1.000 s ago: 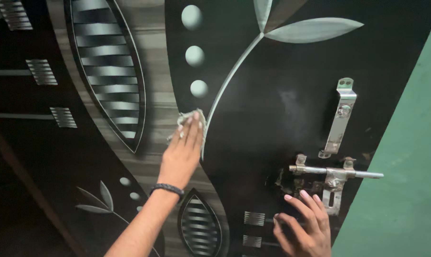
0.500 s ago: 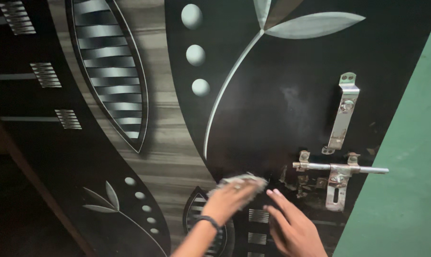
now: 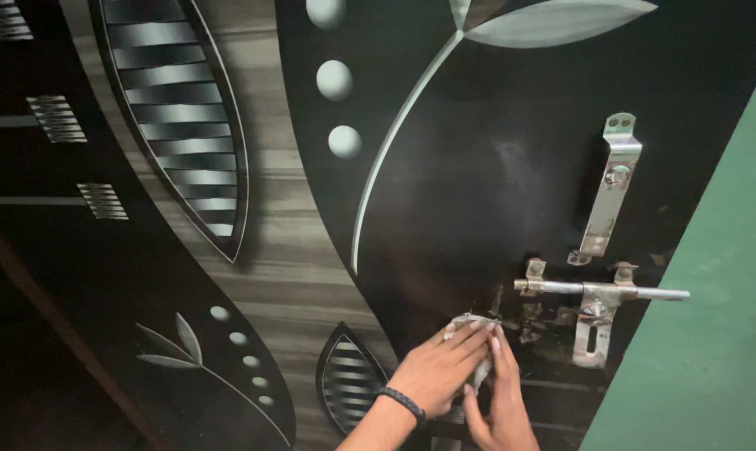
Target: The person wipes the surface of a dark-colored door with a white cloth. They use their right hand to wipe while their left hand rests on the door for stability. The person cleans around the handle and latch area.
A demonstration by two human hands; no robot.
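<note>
Where the dark, glossy door carries its metal fittings near the right edge, the left hand lies flat with fingers together, pressing a small pale cloth against the panel just left of the sliding bolt. Only the crumpled top of the cloth shows past the fingertips, so most of it is hidden under the palm. The right hand sits just below and beside it, touching the left hand, its fingers pointing up along the door; whether it grips part of the cloth or only rests on the surface cannot be told from this view. A dark braided band circles the left wrist. The cloth looks soft, thin and light, likely to bunch and fold under pressure, so it seems best held by spreading the palm over it rather than pinching an edge. The bolt and the upright metal handle above it look stiff and fixed, with edges that could snag the fabric. Scuffed, patchy marks show on the door around the bolt's plate. A green wall runs along the door's right edge, and silver leaf shapes and dots decorate the panel toward its left. No containers are in view.
</note>
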